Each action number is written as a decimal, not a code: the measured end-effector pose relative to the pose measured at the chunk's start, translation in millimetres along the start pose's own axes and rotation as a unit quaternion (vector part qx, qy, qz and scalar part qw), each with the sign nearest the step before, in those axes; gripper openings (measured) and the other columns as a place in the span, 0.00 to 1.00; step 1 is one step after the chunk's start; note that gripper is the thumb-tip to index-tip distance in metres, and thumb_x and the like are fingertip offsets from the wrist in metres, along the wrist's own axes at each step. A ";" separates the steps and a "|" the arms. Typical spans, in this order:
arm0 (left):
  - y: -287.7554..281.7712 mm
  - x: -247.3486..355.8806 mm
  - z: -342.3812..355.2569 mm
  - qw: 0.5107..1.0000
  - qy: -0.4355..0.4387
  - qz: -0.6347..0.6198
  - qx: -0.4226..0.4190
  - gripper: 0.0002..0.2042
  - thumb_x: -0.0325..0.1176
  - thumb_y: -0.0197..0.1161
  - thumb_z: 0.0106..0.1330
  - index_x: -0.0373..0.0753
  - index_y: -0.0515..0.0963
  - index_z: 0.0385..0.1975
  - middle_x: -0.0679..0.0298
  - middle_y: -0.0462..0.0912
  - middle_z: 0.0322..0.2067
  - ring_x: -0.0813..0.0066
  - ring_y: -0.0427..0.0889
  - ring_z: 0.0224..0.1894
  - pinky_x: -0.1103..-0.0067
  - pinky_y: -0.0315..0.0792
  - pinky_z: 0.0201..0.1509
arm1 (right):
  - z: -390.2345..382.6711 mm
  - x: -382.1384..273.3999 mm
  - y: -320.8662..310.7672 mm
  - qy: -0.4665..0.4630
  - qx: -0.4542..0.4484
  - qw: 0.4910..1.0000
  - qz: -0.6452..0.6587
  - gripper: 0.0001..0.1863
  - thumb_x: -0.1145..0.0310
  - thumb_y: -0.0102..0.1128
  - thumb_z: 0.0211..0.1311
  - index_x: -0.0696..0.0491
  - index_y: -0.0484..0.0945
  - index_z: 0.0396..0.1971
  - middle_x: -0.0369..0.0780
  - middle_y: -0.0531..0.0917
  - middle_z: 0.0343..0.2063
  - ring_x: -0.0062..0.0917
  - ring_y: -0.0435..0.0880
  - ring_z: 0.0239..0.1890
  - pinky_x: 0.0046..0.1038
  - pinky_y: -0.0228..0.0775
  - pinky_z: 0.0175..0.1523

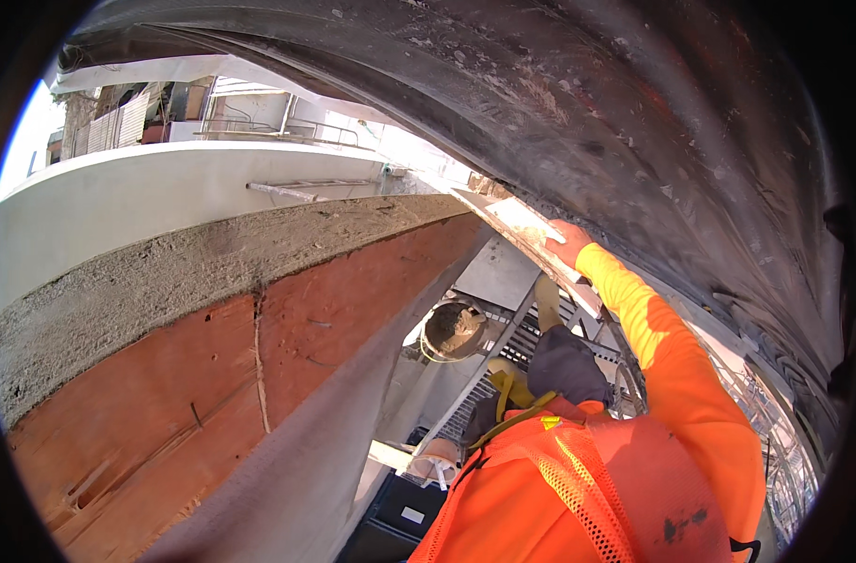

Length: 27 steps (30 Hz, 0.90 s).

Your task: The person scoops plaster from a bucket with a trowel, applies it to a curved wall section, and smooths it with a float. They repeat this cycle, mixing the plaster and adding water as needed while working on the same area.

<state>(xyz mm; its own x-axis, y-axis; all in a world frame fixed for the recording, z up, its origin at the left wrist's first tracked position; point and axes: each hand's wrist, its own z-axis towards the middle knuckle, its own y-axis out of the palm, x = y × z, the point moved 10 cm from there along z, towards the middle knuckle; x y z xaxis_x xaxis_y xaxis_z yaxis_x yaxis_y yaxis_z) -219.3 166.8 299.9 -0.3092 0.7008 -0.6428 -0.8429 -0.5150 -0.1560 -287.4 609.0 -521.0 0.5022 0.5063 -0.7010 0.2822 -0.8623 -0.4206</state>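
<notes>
My right arm, in an orange and yellow sleeve, reaches forward. My right hand [568,242] is closed on the side edge of a pale, flat wooden board [531,230], with the thumb over its top face. The board is tilted and smeared with grey-brown material. Its far end lies close to the end of the rough concrete wall top [165,255]. My left hand is not in view. Below, beside the scaffold walkway, stands a bucket [454,330] partly filled with what looks like mortar.
A dark, dirty tarp [578,103] hangs low overhead and along the right. The reddish formwork wall [174,385] fills the left. Beneath me run perforated metal scaffold planks [465,403]. A smaller bucket [434,460] and a black case [404,507] are lower down.
</notes>
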 end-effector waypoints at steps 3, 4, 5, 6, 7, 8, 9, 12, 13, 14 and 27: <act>6.0 8.8 -3.4 0.999 -0.022 -0.025 0.011 0.31 0.48 0.38 0.83 0.28 0.55 0.75 0.32 0.52 0.74 0.29 0.49 0.75 0.40 0.40 0.76 | 22.3 -88.8 17.0 -0.113 -0.021 0.988 0.102 0.32 0.53 0.65 0.63 0.54 0.75 0.64 0.52 0.80 0.60 0.43 0.79 0.64 0.36 0.67 0.70; 8.4 12.0 -3.2 0.999 -0.027 -0.031 0.013 0.32 0.48 0.38 0.83 0.28 0.54 0.75 0.33 0.52 0.74 0.30 0.49 0.75 0.42 0.40 0.76 | 33.8 -113.5 25.9 -0.114 -0.022 0.989 0.087 0.32 0.53 0.65 0.63 0.54 0.75 0.64 0.52 0.81 0.60 0.43 0.79 0.64 0.36 0.67 0.70; 11.0 15.8 -2.7 0.998 -0.032 -0.047 0.008 0.32 0.48 0.38 0.83 0.28 0.53 0.76 0.33 0.51 0.74 0.31 0.49 0.75 0.43 0.40 0.76 | 43.6 -141.6 30.9 -0.148 -0.013 0.985 0.089 0.32 0.53 0.65 0.64 0.54 0.75 0.65 0.52 0.81 0.60 0.43 0.79 0.64 0.35 0.67 0.70; 13.2 19.7 -3.1 0.997 -0.037 -0.061 -0.001 0.32 0.49 0.38 0.83 0.28 0.52 0.76 0.33 0.51 0.74 0.33 0.49 0.75 0.44 0.41 0.77 | 53.7 -165.3 39.7 -0.173 -0.016 0.981 0.089 0.32 0.54 0.65 0.63 0.55 0.75 0.64 0.53 0.81 0.59 0.44 0.79 0.63 0.35 0.68 0.69; 14.0 22.1 -3.1 0.995 -0.049 -0.081 -0.011 0.32 0.49 0.38 0.83 0.28 0.51 0.76 0.34 0.51 0.74 0.34 0.49 0.75 0.46 0.41 0.77 | 63.1 -184.9 48.6 -0.197 -0.019 0.976 0.090 0.32 0.54 0.65 0.63 0.55 0.76 0.64 0.53 0.82 0.58 0.45 0.80 0.62 0.35 0.69 0.69; 16.7 25.3 -3.9 0.993 -0.060 -0.102 -0.023 0.33 0.49 0.38 0.83 0.28 0.50 0.76 0.34 0.51 0.74 0.35 0.49 0.76 0.47 0.41 0.77 | 71.9 -195.2 59.1 -0.199 -0.032 0.976 0.089 0.32 0.53 0.65 0.63 0.55 0.76 0.63 0.53 0.82 0.58 0.45 0.80 0.62 0.36 0.69 0.68; 18.0 28.0 -5.3 0.988 -0.075 -0.128 -0.031 0.33 0.49 0.38 0.82 0.29 0.49 0.76 0.35 0.50 0.74 0.37 0.48 0.76 0.48 0.41 0.78 | 82.9 -201.8 67.2 -0.195 -0.043 0.976 0.086 0.32 0.53 0.65 0.62 0.55 0.77 0.63 0.53 0.82 0.57 0.45 0.80 0.61 0.36 0.70 0.68; 24.7 32.8 -8.3 0.970 -0.117 -0.202 -0.061 0.34 0.50 0.38 0.82 0.29 0.46 0.77 0.36 0.50 0.75 0.41 0.48 0.77 0.52 0.42 0.79 | 114.1 -198.5 85.6 -0.154 -0.070 0.986 0.008 0.33 0.51 0.65 0.60 0.56 0.78 0.61 0.54 0.82 0.57 0.46 0.80 0.61 0.37 0.70 0.68; 27.3 34.2 -9.0 0.964 -0.127 -0.223 -0.070 0.35 0.50 0.38 0.82 0.29 0.46 0.77 0.36 0.49 0.75 0.42 0.48 0.77 0.54 0.42 0.79 | 120.9 -191.8 91.1 -0.122 -0.078 0.989 -0.036 0.34 0.50 0.65 0.59 0.56 0.78 0.61 0.54 0.82 0.56 0.46 0.80 0.61 0.37 0.70 0.68; 28.9 34.5 -10.1 0.958 -0.138 -0.241 -0.077 0.35 0.50 0.38 0.82 0.29 0.45 0.77 0.37 0.49 0.75 0.44 0.48 0.77 0.55 0.42 0.80 | 125.4 -185.6 95.0 -0.092 -0.104 0.990 -0.037 0.35 0.48 0.65 0.58 0.57 0.78 0.61 0.54 0.82 0.57 0.47 0.80 0.61 0.38 0.70 0.68; 20.0 46.6 -7.9 0.957 -0.187 -0.221 -0.034 0.28 0.44 0.42 0.82 0.28 0.61 0.72 0.35 0.58 0.72 0.44 0.56 0.75 0.54 0.47 0.79 | -63.8 -491.6 -43.1 -0.443 -0.074 0.885 0.120 0.22 0.53 0.61 0.68 0.54 0.78 0.52 0.53 0.86 0.42 0.52 0.84 0.51 0.46 0.74 0.59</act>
<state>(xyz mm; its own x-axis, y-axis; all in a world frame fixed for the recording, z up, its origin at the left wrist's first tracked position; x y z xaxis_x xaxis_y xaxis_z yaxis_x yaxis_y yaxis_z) -247.0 185.2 260.9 -0.0770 0.9785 -0.1911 -0.9011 -0.1503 -0.4067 -494.3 396.4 -121.5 -0.2576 0.0627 -0.9642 0.3920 -0.9053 -0.1636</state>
